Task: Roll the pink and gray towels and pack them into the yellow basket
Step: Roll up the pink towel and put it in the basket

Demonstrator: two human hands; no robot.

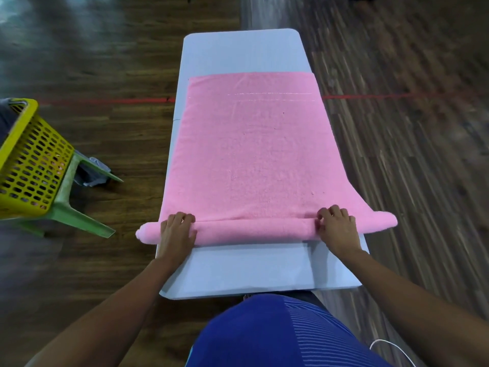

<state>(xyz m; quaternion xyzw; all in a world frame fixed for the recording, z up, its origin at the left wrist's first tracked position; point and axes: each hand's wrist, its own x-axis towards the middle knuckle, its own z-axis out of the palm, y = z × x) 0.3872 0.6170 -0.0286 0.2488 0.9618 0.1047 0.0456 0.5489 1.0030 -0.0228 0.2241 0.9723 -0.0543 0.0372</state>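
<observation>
The pink towel [251, 154] lies flat along the white table [246, 49], its 6 o'clock end wound into a thin roll [251, 230] that overhangs the table at 3 and 9 o'clock. The left hand [176, 231] grips the roll towards its 9 o'clock end and the right hand [337, 229] towards its 3 o'clock end, each with fingers held close together and curled over the top. The yellow basket [31, 160] sits tilted on a green stool [68, 207], at 9 o'clock from the table.
</observation>
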